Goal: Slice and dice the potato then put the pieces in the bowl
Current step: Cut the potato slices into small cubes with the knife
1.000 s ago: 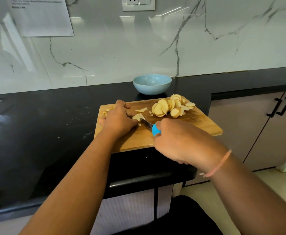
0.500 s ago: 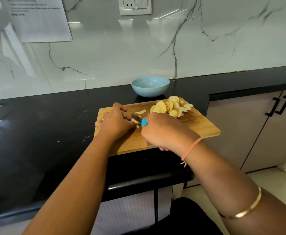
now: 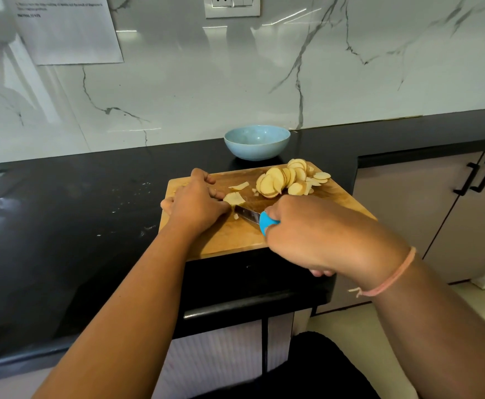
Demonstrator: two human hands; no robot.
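**Q:** What is the condition and position of the potato?

**A:** The potato slices (image 3: 281, 180) are thin, pale rounds with tan skin edges. They are fanned in an overlapping pile at the far right corner of the cutting board (image 3: 229, 237). One ragged, pale potato piece (image 3: 234, 198) lies near the board's centre.

**Q:** What is the state of the hands?

**A:** The left hand (image 3: 196, 204) has curled fingers holding that piece down on the board's left half. The right hand (image 3: 316, 234) grips the blue handle of the knife (image 3: 248, 214), with the blade against the piece.

**Q:** What surrounds the board?

**A:** A light blue bowl (image 3: 257, 142) stands just behind the board on the black worktop (image 3: 77, 211).
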